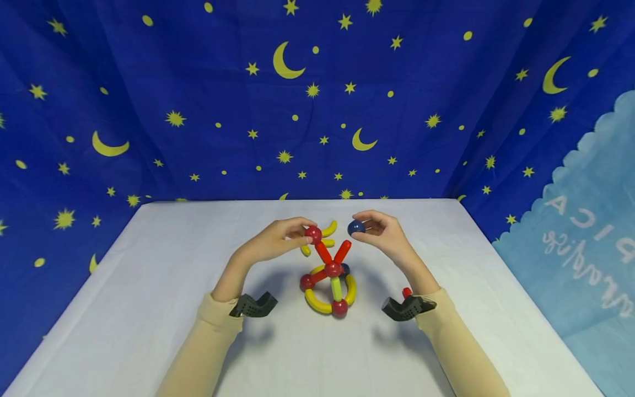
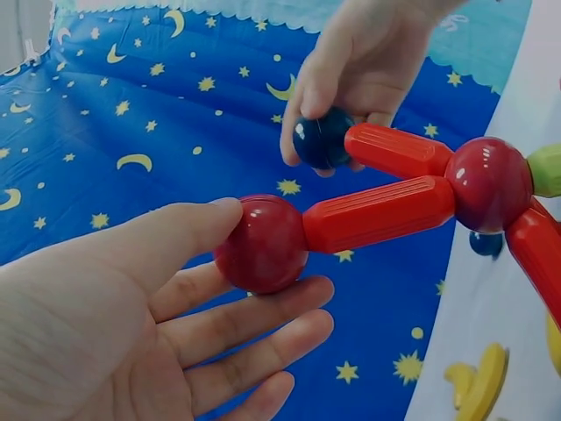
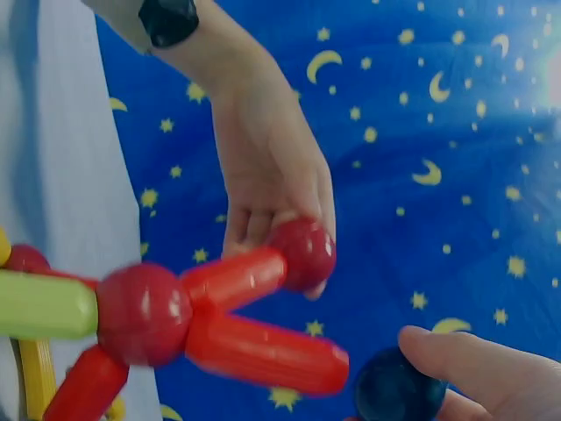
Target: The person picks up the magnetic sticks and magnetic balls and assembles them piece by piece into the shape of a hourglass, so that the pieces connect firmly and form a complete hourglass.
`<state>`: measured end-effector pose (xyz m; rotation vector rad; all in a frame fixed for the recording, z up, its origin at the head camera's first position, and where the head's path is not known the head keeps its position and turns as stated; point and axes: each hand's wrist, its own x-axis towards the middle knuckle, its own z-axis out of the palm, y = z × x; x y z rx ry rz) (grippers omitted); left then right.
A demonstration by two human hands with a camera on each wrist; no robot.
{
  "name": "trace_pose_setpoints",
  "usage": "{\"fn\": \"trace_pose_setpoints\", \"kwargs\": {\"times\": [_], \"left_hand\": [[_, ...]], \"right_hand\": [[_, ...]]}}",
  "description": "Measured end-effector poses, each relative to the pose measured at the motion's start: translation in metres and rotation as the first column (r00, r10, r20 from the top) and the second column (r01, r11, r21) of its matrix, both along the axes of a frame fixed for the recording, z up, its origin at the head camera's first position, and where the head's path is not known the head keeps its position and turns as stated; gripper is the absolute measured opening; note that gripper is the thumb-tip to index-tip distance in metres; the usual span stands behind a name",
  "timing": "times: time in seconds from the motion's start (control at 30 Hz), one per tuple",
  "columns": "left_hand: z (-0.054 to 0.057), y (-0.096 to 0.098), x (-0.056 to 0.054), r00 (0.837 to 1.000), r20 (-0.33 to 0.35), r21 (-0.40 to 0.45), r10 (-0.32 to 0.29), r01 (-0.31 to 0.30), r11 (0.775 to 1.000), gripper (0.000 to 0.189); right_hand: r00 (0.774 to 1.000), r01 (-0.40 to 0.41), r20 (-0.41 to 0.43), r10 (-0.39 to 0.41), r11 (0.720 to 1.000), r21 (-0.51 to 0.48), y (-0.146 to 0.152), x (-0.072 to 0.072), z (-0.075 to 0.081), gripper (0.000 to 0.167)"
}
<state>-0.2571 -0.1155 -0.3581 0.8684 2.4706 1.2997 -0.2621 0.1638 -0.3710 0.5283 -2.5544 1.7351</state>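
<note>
A magnetic stick-and-ball structure stands mid-table. Its base is a ring of yellow curved rods (image 1: 317,304) with red balls (image 1: 339,307) and a dark blue ball (image 1: 345,269). A light green rod (image 1: 336,289) rises to a central red ball (image 1: 333,269), where two red rods fork upward. My left hand (image 1: 273,241) pinches the red ball (image 2: 263,244) capping the left rod (image 2: 381,213). My right hand (image 1: 388,236) holds a dark blue ball (image 3: 399,386) between thumb and fingers, a small gap from the bare tip of the right rod (image 3: 272,353).
Loose yellow curved pieces (image 1: 329,228) lie behind the structure. A red piece (image 1: 407,292) shows beside the right wrist, partly hidden by the black wrist mount (image 1: 404,309). A white cloth covers the table (image 1: 149,309), and a blue star-and-moon curtain (image 1: 317,110) hangs at its back edge.
</note>
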Motion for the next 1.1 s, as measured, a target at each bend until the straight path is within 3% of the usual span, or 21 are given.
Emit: {"fn": "trace_pose_setpoints", "kwargs": {"times": [0.1, 0.27, 0.53, 0.77, 0.9, 0.97, 1.1], "left_hand": [[0.0, -0.001, 0.001, 1.0, -0.016, 0.003, -0.014, 0.014, 1.0, 0.034], [0.002, -0.001, 0.003, 0.999, -0.028, -0.013, -0.021, 0.02, 1.0, 0.034], [0.009, -0.01, 0.008, 0.999, 0.039, -0.057, 0.036, -0.033, 0.998, 0.032], [0.008, -0.012, 0.006, 0.998, 0.049, -0.068, 0.045, -0.042, 0.997, 0.033], [0.007, -0.012, 0.007, 0.997, 0.054, -0.06, 0.047, -0.043, 0.997, 0.034], [0.006, -0.012, 0.007, 0.998, 0.053, -0.061, 0.044, -0.041, 0.997, 0.034], [0.007, -0.01, 0.007, 0.999, 0.042, -0.064, 0.03, -0.028, 0.998, 0.034]], "right_hand": [[0.998, -0.062, 0.005, 0.062, 0.998, 0.03, -0.004, 0.006, 0.002, 0.039], [0.997, -0.072, 0.011, 0.072, 0.997, 0.032, -0.008, 0.009, 0.0, 0.037], [0.992, -0.124, 0.011, 0.125, 0.992, -0.028, -0.014, 0.01, -0.003, 0.038], [0.993, -0.043, 0.104, 0.054, 0.993, -0.106, -0.016, -0.008, -0.022, 0.041], [0.985, 0.022, 0.172, -0.003, 0.994, -0.107, -0.023, -0.026, -0.045, 0.037], [0.992, 0.02, 0.128, -0.014, 0.999, -0.046, -0.027, -0.036, -0.058, 0.032], [0.995, -0.056, -0.077, 0.065, 0.993, 0.106, -0.037, -0.054, -0.076, 0.026]]}}
